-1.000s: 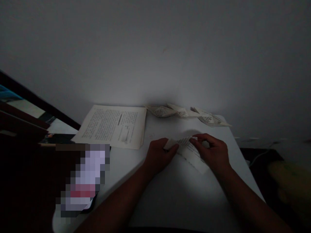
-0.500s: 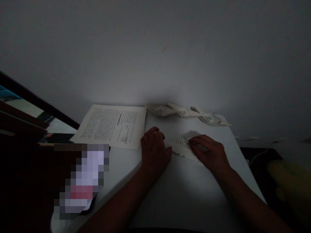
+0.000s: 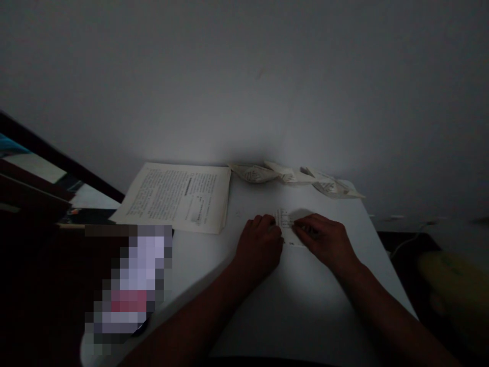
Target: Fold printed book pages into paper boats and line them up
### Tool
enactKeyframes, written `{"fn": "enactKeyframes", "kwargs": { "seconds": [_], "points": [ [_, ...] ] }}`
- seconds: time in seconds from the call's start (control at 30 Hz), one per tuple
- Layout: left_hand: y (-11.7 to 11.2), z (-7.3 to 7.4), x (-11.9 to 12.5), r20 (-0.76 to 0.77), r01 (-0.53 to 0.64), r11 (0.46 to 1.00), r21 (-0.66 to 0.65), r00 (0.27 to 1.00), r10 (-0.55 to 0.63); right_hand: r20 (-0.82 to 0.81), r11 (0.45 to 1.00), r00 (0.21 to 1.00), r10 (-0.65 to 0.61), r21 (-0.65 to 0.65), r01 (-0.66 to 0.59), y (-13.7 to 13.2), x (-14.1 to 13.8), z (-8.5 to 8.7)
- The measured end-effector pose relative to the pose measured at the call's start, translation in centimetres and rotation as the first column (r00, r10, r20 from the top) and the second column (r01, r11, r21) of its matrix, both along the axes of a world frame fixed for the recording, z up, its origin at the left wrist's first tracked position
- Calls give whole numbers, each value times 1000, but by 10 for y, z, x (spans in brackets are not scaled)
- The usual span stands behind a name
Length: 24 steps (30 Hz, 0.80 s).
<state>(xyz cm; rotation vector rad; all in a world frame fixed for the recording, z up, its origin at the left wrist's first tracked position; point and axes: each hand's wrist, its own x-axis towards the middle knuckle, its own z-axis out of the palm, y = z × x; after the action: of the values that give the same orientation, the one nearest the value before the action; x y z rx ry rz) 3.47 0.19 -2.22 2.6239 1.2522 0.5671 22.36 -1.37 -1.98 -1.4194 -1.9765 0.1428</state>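
A small folded sheet of printed paper (image 3: 284,220) lies on the white table (image 3: 301,306) between my two hands. My left hand (image 3: 262,242) is closed at the paper's left side, its fingers curled over that edge. On the right side, my right hand (image 3: 324,239) pinches the paper between thumb and fingertips. Both hands cover parts of the sheet, so its full shape is hidden. Behind them, several folded paper boats (image 3: 254,174) stand in a row along the wall.
A stack of printed sheets (image 3: 175,199) lies at the table's back left. In front of it is a phone (image 3: 139,275) with a blurred-out screen, near the left edge. The wall (image 3: 244,92) rises right behind the table. A yellow object (image 3: 454,280) sits low at the right.
My left hand has moved right and closed on the paper's left side. Less of the sheet shows between my hands. My right hand has barely moved.
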Motion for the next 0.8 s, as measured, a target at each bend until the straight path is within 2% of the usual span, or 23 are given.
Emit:
{"fn": "enactKeyframes", "kwargs": {
  "seconds": [0.17,0.23,0.33,0.47,0.6,0.8],
  "points": [
    [2,-2,-1,11,-29,999,-16,1000,29,69,987,994,-84,145,73,-4,-2,8],
    [2,-2,0,-4,-47,999,-14,999,47,72,993,995,-69,98,61,-5,-2,8],
    [1,0,1,-34,-91,996,-17,995,91,93,998,996,-15,-57,20,-6,-1,5],
    [-2,2,1,-61,-143,990,3,988,142,133,972,991,-1,-234,32,-3,-1,0],
    [-2,0,1,-37,-126,992,21,991,127,156,951,985,-71,-289,114,0,0,0],
    [0,-9,1,-30,-93,994,59,995,94,108,925,981,-162,-328,189,1,8,2]
  ]
}}
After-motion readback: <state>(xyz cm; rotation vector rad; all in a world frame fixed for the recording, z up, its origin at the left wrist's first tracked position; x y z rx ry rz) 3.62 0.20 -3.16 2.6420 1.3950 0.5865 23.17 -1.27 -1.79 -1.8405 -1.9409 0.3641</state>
